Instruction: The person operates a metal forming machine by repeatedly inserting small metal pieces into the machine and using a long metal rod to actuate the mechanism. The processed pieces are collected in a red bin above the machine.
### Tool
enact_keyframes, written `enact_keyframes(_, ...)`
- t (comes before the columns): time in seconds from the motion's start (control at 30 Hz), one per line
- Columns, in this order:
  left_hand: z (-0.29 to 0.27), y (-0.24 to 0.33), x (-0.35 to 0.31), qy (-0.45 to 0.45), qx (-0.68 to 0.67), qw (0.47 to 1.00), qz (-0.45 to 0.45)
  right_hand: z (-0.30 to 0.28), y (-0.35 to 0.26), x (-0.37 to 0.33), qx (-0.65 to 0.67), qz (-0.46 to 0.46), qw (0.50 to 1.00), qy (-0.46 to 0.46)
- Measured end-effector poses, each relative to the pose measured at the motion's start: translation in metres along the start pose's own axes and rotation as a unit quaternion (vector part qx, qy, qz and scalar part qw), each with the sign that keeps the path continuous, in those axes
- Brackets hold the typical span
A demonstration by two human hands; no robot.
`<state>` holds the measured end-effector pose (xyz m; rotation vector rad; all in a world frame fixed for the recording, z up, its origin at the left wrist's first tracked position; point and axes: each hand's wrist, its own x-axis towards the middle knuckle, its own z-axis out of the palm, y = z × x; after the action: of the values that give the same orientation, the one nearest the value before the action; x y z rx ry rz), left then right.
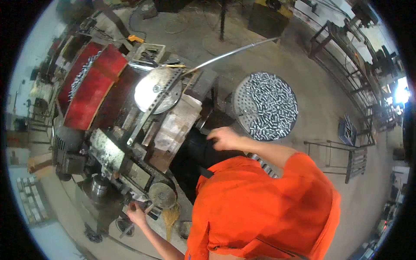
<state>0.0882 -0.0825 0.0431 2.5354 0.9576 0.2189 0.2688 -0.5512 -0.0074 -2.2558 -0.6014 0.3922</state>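
Left hand [137, 214] sits beside the wheel [162, 195], lower left; rotation could catch it. Right hand [226, 139], centre, well apart, is curled; cannot tell whether either grips anything.

Over on the right I see a long metal frame [331, 41] along the pale wall, and nearer, a stand with a slatted panel [356, 165] beside a blue box [348, 133] of slender rods [348, 121]. At the far side a dark upright post [222, 21] stands near a dark cabinet [268, 21]. Off left, pale stacked boxes [32, 199] sit.
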Motion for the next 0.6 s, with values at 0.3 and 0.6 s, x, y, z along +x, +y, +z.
enact_keyframes(0.3, 0.009, -0.011, 0.010, -0.004, -0.089, 0.996, 0.013, -0.053, 0.162, -0.091, -0.270, 0.198, 0.928, 0.163)
enact_keyframes(0.6, 0.004, 0.012, -0.001, 0.021, -0.061, 0.998, -0.014, -0.107, 0.193, -0.037, -0.223, 0.473, 0.841, 0.137)
